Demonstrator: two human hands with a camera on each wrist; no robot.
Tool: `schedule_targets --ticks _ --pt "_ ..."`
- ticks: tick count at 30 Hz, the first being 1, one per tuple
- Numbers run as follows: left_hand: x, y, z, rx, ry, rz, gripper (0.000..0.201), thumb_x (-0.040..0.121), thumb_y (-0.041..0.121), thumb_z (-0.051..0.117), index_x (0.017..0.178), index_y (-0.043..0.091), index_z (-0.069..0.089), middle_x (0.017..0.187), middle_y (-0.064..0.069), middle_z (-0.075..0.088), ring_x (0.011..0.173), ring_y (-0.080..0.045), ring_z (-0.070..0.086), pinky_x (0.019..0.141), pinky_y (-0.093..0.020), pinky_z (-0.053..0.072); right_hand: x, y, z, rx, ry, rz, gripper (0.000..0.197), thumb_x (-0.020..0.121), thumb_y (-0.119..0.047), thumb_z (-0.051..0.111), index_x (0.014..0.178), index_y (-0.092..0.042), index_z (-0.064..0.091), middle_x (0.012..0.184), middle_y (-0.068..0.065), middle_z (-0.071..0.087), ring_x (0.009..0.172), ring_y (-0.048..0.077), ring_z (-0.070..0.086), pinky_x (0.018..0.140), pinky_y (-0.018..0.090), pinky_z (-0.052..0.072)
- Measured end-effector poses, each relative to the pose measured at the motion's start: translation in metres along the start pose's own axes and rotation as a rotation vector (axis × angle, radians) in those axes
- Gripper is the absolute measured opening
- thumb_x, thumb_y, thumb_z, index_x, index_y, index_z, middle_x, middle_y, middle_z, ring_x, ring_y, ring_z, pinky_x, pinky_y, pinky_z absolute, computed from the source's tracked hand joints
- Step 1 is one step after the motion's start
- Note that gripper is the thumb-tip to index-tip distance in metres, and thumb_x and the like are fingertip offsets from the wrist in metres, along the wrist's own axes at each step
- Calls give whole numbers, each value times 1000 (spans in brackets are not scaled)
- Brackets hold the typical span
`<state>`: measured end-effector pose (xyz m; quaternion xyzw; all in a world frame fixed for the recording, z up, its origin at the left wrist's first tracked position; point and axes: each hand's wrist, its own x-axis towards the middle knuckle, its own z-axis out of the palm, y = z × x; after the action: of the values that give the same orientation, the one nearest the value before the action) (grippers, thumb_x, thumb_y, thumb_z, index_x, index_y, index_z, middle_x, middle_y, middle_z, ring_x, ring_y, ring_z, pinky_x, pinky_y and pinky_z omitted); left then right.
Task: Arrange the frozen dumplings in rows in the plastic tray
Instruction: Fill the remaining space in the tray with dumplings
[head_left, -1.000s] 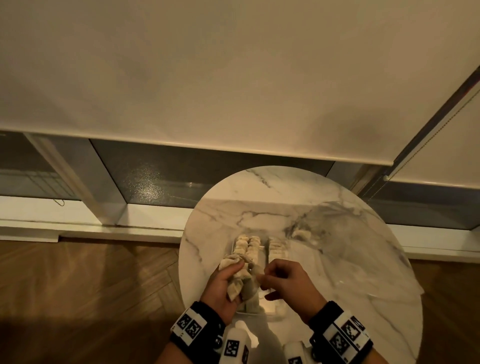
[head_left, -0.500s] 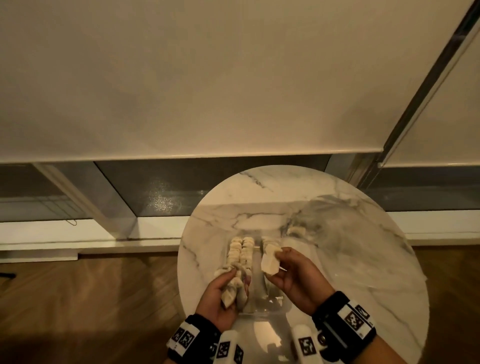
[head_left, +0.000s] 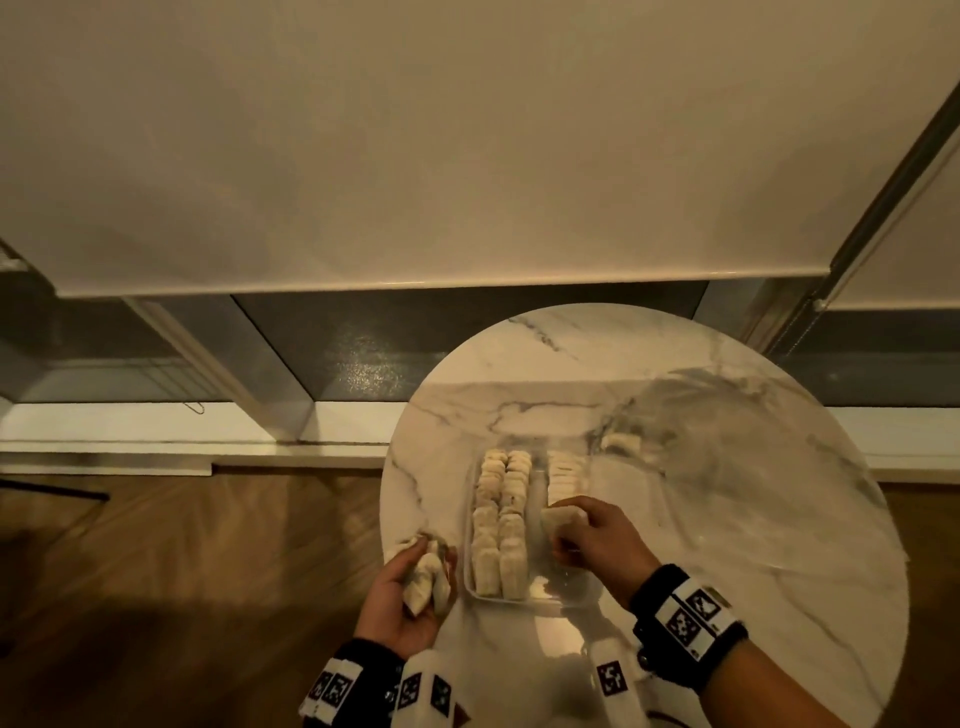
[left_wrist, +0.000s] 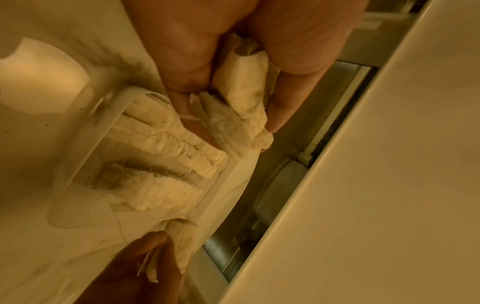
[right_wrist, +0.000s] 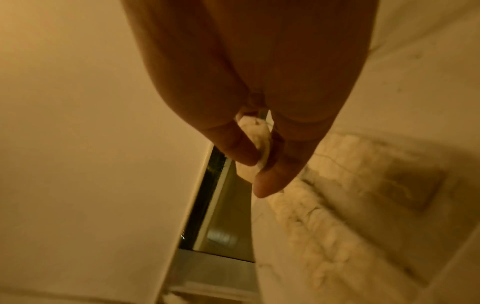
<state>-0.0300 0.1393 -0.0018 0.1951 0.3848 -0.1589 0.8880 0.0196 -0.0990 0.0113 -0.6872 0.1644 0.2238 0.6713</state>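
A clear plastic tray (head_left: 566, 597) lies on the round marble table (head_left: 727, 493). Two full rows of pale dumplings (head_left: 501, 519) fill its left side, and a shorter third row (head_left: 563, 473) sits at its far right. My right hand (head_left: 587, 530) pinches one dumpling (head_left: 561, 517) over the near end of that third row; the same dumpling (right_wrist: 255, 135) shows between thumb and fingers. My left hand (head_left: 415, 587) is off the tray's left side and grips several dumplings (head_left: 426, 577), seen close as dumplings (left_wrist: 241, 92).
One loose dumpling (head_left: 621, 441) lies on the table beyond the tray's far right corner. The table's left edge (head_left: 387, 499) runs just under my left hand, with wooden floor (head_left: 182, 571) below. A window sill and roller blind stand behind.
My left hand drew back left, off the tray, with its dumplings. My right hand took one dumpling from it and carried it right, down to the third row.
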Motion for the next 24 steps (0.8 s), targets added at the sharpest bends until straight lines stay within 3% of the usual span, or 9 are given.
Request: schedule_targets --ticks 2,5,7,9,11,16,19,24 --pt "1 1 -9 -23 20 14 93 12 1 98 99 4 65 83 -18 68 64 -24 68 51 -28 56 9 8 -1 -319 -26 -97 23 86 0 58 91 -16 73 80 8 72 67 21 67 68 44 60" --pt "-1 0 -15 -57 45 13 97 16 1 98 105 4 61 82 -19 67 61 -23 67 49 -27 55 19 13 3 -719 -115 -173 18 85 -15 66 97 -28 70 89 -9 68 78 9 64 67 20 52" --pt "-3 0 -19 -76 85 18 83 35 2 95 110 4 60 83 -20 67 60 -23 66 49 -26 55 24 14 8 -874 -166 -205 19 84 -21 71 103 -25 69 92 -8 67 82 10 61 67 19 48" --pt "-5 -1 -22 -103 138 28 56 64 10 78 116 6 57 83 -20 66 59 -22 65 50 -25 55 29 16 16 -934 -210 -195 20 83 -25 74 102 -22 69 94 -2 69 84 14 62 72 26 50" --pt "-7 -2 -23 -134 159 28 41 75 15 66 113 5 58 83 -19 66 59 -20 64 52 -24 54 36 21 22 -973 -241 -176 21 83 -28 75 103 -21 70 97 0 70 85 13 62 73 23 48" --pt "-10 -3 -26 -165 176 28 26 75 14 65 99 6 64 85 -19 66 66 -19 61 55 -23 52 50 30 32 -1106 -361 -171 20 95 -16 57 108 -18 72 111 4 71 104 20 63 90 27 48" --pt "-8 0 -29 -171 175 28 28 75 14 66 102 7 64 86 -19 67 74 -18 58 57 -23 52 56 33 36 -1147 -420 -169 25 93 -10 54 108 -17 73 114 1 70 108 18 62 90 22 44" --pt "-2 3 -26 -158 184 55 32 76 14 65 108 6 61 86 -19 67 69 -20 64 55 -23 53 68 39 44 -1219 -504 -163 26 94 -15 53 108 -24 72 114 2 70 103 19 65 88 25 47"
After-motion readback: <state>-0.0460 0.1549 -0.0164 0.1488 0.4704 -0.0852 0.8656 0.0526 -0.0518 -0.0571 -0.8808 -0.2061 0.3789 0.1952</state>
